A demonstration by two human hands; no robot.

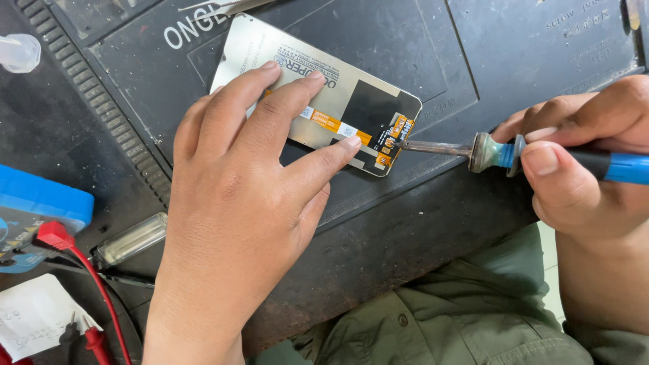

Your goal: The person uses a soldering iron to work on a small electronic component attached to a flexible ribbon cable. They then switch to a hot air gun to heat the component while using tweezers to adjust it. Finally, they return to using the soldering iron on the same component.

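Head view: display panel [318, 94] is pinned flat by left hand [243, 203]; soldering iron [473, 152], gripped by right hand [581, 162], touches its orange connector [395, 138], soldering judged underway.

The left hand [233, 196] covers much of the phone screen panel [318, 101]; the soldering iron [541, 157] handle runs off the right edge, and a blue box [40, 203] is cropped at left.
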